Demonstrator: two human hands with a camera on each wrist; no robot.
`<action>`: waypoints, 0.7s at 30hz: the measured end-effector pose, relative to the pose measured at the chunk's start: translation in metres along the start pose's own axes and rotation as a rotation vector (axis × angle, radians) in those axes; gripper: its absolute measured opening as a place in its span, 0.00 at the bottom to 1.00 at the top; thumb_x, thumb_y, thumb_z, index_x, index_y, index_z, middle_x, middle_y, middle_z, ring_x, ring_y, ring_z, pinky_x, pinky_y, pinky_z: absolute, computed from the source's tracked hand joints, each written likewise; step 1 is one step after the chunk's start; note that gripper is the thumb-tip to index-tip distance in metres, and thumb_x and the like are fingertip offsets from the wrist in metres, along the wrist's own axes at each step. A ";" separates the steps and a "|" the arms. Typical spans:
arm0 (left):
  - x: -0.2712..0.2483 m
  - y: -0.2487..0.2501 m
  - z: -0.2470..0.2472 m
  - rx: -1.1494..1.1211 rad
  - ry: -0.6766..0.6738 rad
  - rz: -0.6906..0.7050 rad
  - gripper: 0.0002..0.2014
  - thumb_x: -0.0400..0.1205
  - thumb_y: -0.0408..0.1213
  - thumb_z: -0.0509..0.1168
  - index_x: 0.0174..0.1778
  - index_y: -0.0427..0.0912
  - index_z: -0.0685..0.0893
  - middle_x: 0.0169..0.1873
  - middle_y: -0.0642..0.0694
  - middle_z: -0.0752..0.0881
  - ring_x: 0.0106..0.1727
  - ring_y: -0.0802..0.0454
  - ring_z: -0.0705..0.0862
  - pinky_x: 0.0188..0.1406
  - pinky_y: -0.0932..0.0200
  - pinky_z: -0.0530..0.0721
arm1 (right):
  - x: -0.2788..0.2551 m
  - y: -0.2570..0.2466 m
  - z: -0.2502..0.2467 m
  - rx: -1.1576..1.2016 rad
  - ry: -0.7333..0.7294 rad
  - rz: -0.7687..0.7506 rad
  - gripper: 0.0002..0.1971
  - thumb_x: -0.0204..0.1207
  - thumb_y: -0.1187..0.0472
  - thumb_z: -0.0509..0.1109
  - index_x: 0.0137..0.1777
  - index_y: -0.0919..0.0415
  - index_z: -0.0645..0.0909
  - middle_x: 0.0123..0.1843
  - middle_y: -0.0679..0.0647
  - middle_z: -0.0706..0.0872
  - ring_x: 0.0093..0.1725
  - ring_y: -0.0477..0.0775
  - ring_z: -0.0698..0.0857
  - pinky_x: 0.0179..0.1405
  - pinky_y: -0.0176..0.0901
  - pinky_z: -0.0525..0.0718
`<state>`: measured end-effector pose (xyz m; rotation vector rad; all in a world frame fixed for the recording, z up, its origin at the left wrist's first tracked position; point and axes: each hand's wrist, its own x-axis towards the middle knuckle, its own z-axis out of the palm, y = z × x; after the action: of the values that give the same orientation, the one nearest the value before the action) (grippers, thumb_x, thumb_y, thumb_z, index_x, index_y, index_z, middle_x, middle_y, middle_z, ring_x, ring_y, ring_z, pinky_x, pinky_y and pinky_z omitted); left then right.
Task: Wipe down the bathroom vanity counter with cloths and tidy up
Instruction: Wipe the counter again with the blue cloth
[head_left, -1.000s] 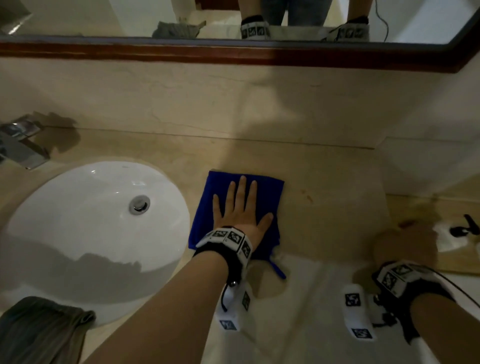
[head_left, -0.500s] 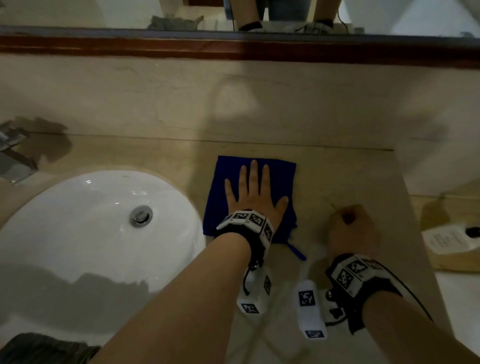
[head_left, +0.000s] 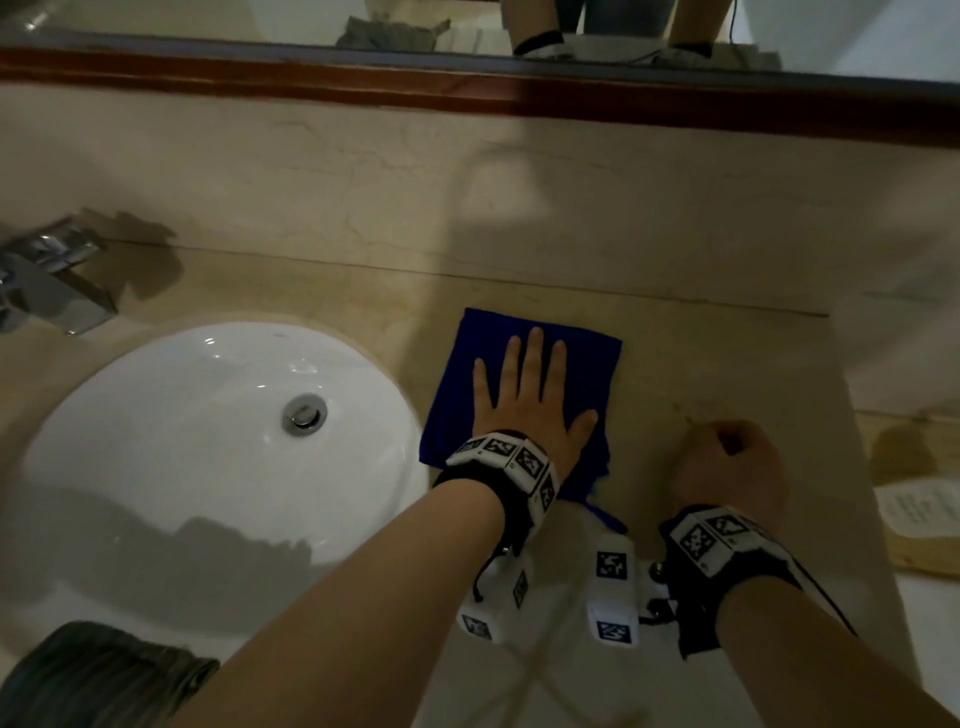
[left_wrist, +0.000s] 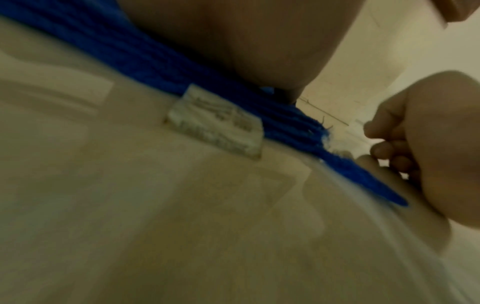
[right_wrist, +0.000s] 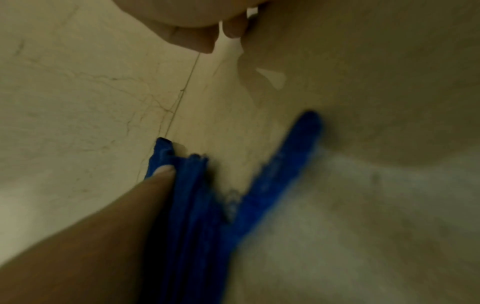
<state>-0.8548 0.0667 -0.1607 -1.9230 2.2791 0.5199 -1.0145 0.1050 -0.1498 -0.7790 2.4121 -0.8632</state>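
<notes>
A folded blue cloth (head_left: 457, 405) lies on the beige marble counter (head_left: 701, 364) just right of the sink. My left hand (head_left: 524, 395) presses flat on it, fingers straight and pointing at the back wall. In the left wrist view the cloth (left_wrist: 155, 61) shows a white label (left_wrist: 215, 123) under my palm. My right hand (head_left: 727, 462) rests on the counter right of the cloth as a curled fist holding nothing. In the left wrist view its fingers (left_wrist: 389, 152) are tucked in. The right wrist view shows the cloth (right_wrist: 194, 226) with its loose corner.
A white oval sink (head_left: 182, 441) with a chrome faucet (head_left: 47, 280) fills the left. A grey cloth (head_left: 104, 675) lies at the front left edge. A wooden tray (head_left: 914, 561) with a paper card (head_left: 919, 509) stands at the right. The mirror frame (head_left: 467, 98) runs along the back.
My right hand has come left from beside the wooden tray onto the counter next to the cloth. My left hand and the cloth have slid slightly right, away from the sink.
</notes>
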 end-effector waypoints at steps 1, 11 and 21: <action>-0.004 -0.001 0.001 0.004 0.009 0.003 0.38 0.84 0.64 0.39 0.83 0.49 0.30 0.81 0.48 0.27 0.82 0.46 0.29 0.78 0.36 0.29 | 0.001 0.000 0.000 0.002 -0.002 -0.005 0.05 0.76 0.53 0.62 0.46 0.52 0.77 0.38 0.53 0.80 0.34 0.55 0.78 0.37 0.45 0.76; -0.061 0.002 0.023 0.000 0.006 -0.007 0.38 0.83 0.64 0.43 0.85 0.49 0.42 0.84 0.46 0.39 0.85 0.45 0.40 0.79 0.35 0.35 | 0.001 0.003 -0.002 -0.105 -0.093 -0.092 0.11 0.78 0.45 0.60 0.48 0.51 0.75 0.34 0.48 0.77 0.31 0.49 0.75 0.37 0.47 0.77; -0.080 -0.006 0.017 -0.058 -0.039 -0.017 0.37 0.81 0.66 0.37 0.79 0.58 0.25 0.78 0.56 0.22 0.80 0.54 0.24 0.78 0.41 0.27 | -0.004 -0.018 0.008 -0.134 -0.265 -0.370 0.17 0.83 0.54 0.58 0.34 0.60 0.72 0.34 0.54 0.78 0.33 0.53 0.77 0.32 0.41 0.72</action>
<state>-0.8361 0.1462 -0.1537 -1.9385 2.2456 0.6229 -1.0004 0.0931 -0.1424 -1.3316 2.1401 -0.6806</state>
